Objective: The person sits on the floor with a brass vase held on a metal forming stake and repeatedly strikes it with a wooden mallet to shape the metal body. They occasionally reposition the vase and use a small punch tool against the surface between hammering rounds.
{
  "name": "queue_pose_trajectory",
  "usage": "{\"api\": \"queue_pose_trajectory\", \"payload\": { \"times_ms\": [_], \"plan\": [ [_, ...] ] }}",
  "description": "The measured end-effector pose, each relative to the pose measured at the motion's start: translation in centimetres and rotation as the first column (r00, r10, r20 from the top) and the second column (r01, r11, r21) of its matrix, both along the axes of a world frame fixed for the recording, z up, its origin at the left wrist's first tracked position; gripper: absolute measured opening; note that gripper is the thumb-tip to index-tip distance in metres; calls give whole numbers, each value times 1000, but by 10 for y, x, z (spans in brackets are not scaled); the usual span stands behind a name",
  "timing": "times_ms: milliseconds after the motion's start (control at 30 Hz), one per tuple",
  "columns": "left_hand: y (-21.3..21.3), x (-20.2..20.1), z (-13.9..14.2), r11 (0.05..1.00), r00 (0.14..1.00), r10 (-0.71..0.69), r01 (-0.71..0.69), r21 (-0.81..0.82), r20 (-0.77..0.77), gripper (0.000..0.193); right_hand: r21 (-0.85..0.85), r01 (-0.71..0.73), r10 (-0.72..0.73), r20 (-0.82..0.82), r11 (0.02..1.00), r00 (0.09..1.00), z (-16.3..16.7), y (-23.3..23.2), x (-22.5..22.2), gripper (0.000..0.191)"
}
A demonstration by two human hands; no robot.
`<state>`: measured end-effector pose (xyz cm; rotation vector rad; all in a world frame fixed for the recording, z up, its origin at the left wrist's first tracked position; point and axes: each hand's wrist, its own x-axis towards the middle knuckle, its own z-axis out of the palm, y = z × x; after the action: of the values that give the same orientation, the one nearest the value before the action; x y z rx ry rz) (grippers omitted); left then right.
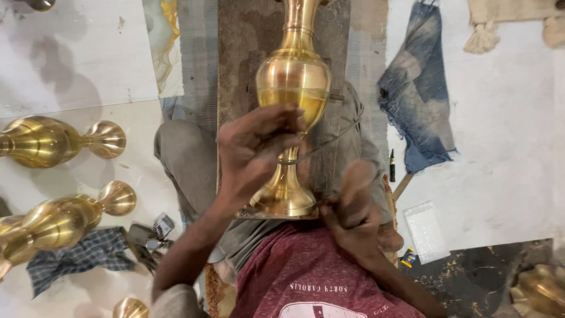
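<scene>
A tall polished brass vase (292, 82) lies lengthwise over my lap, its round foot toward me and its neck pointing away. My left hand (254, 152) wraps around the narrow stem just below the bulb and grips it. My right hand (355, 209) sits at the right of the foot, fingers closed on the end of a thin wire (329, 140) that loops around the stem. Under the vase is a dark worn board (241, 53).
Two brass vases (56, 140) (65, 219) lie on the white floor at left, the nearer one on a checked cloth (88, 254). A blue rag (419, 88), a black pen (392, 165) and a clear plastic packet (425, 231) lie at right. Another brass piece (544, 288) sits bottom right.
</scene>
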<state>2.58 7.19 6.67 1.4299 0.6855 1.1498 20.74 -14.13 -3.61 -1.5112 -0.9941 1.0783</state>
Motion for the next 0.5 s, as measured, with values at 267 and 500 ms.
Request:
{"api": "queue_pose_trajectory", "payload": {
  "times_ms": [267, 500],
  "plan": [
    [15, -4, 20, 848, 799, 17, 307, 431, -601, 51, -180, 208, -190, 115, 961, 975, 7, 21, 16, 29],
    [20, -6, 22, 802, 697, -32, 446, 397, -717, 55, -209, 161, -73, 374, 965, 924, 26, 31, 36, 25]
  ]
}}
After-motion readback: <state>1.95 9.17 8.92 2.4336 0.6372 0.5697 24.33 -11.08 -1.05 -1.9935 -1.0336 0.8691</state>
